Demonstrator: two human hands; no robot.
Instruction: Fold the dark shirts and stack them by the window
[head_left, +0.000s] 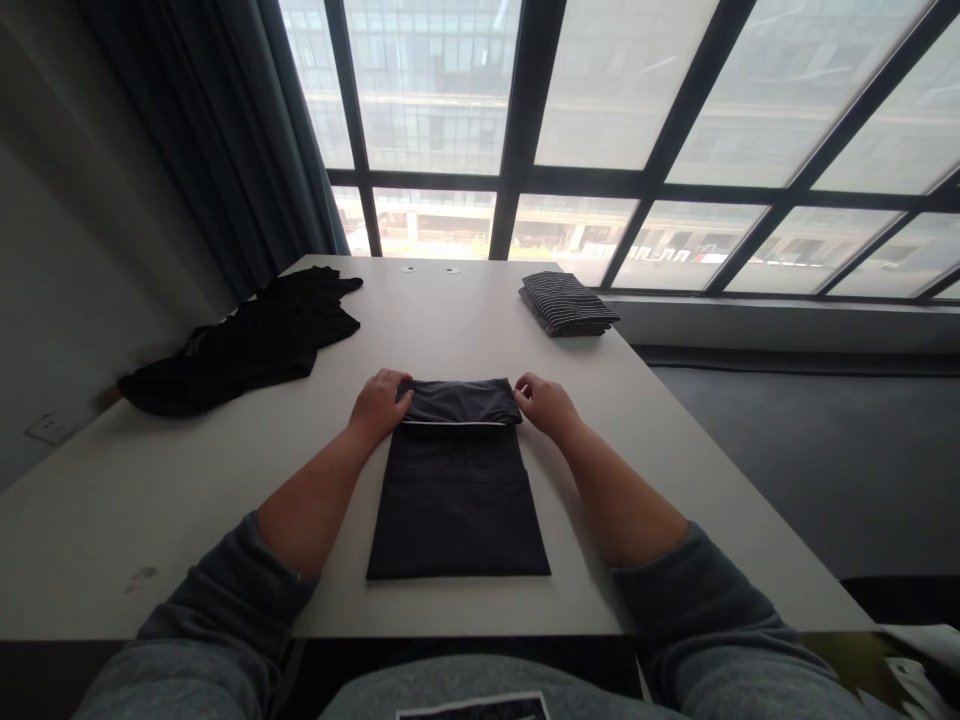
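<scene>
A dark garment (457, 520) lies flat on the white table in front of me, in a neat rectangle. Its far end is folded over toward me as a greyer band (459, 402), with a thin white line along the band's near edge. At the left end of this band, my left hand (381, 402) grips the cloth, thumb on top. My right hand (546, 404) has its fingers curled at the band's right end, pinching the edge. What kind of garment it is cannot be made out.
A loose black garment (255, 345) is spread at the table's left side. Folded striped cloth (568, 303) sits near the far right edge of the white table (442, 335). Behind are large windows (442, 90) and a dark curtain (225, 130).
</scene>
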